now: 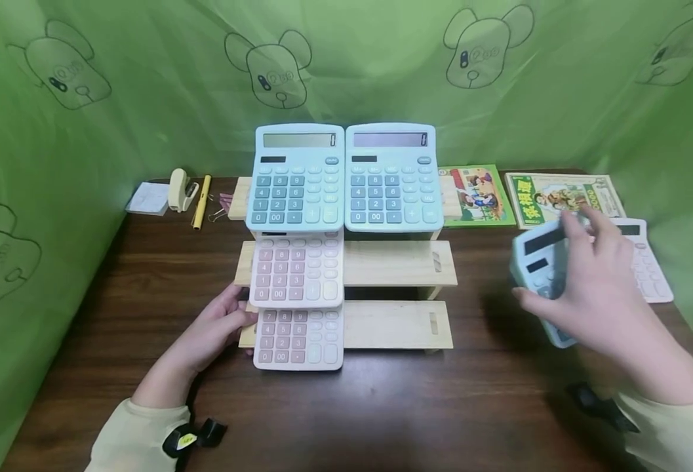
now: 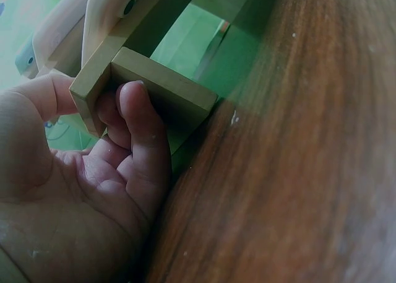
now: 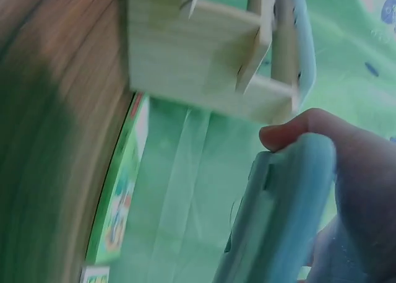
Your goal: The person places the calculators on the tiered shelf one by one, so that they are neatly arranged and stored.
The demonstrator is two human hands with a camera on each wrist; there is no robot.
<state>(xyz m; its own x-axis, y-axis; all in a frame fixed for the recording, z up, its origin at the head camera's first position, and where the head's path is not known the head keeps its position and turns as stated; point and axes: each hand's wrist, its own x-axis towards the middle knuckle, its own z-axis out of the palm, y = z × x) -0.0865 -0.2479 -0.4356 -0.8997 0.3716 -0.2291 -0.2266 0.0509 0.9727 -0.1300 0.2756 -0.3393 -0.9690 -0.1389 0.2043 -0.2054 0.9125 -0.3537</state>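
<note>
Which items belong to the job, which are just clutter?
Likely the job:
- wooden three-tier rack
- blue calculators on top
- pink calculators below
- blue calculator in right hand
- loose pink calculator

Lying about:
- paper pad
- cream stapler
- yellow pen
- small clips
- two booklets

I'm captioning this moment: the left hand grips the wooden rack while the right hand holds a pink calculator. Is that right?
Not pink: the right hand holds a blue calculator, as the head view shows. The left hand does grip the wooden rack.
</note>
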